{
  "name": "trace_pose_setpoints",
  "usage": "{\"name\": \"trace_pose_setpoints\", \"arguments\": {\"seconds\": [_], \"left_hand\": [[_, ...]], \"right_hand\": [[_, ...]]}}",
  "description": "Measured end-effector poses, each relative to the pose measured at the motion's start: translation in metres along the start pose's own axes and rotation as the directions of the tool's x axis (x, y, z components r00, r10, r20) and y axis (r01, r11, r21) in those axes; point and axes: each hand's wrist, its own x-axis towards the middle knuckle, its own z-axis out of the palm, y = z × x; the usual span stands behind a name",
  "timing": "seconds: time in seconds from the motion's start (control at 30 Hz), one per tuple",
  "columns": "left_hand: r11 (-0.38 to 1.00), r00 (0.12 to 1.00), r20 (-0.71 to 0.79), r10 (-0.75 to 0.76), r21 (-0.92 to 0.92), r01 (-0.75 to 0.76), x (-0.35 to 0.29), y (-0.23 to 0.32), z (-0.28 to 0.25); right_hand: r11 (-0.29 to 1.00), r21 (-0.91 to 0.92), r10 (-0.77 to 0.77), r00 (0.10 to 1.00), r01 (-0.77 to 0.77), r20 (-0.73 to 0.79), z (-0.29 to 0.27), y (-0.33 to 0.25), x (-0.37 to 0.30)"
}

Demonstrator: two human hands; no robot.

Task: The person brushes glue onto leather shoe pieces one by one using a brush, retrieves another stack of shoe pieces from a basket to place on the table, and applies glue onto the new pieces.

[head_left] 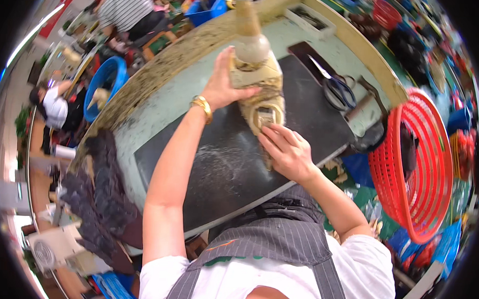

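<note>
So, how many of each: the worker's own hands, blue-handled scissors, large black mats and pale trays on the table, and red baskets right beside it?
Hands: 2 (left hand, right hand)
Blue-handled scissors: 1
Large black mat: 1
Pale tray: 1
Red basket: 1
Total: 6

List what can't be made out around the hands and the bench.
All in the head view:
- Top of the pale column above the beige device: cut off by the upper edge.
- Surface beneath the left hand: covered by that hand.
- Surface beneath the right hand: covered by that hand.
- Small part inside the device's rounded frame: blurred.
- Dark items in the pale tray: too small to identify.
</note>
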Motion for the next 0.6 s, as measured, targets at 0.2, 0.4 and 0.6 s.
{"name": "trace_pose_setpoints", "arguments": {"seconds": [0.2,0.4,0.6], "left_hand": [[0.996,1.000,0.015,0.004,-0.090,-0.003,-0.006,-0.025,0.000],[0.989,0.985,-0.089,-0.149,0.014,0.150,-0.053,0.020,0.008],[0.975,0.956,-0.290,-0.044,0.197,0.105,-0.220,0.118,-0.003]], "right_hand": [[0.965,0.217,0.161,0.986,-0.149,-0.040,-0.005,0.003,0.005],[0.876,0.115,0.480,0.867,-0.468,-0.130,-0.072,0.002,-0.137],[0.235,-0.412,0.810,-0.057,-0.881,0.583,-0.068,-0.070,-0.440]]}}
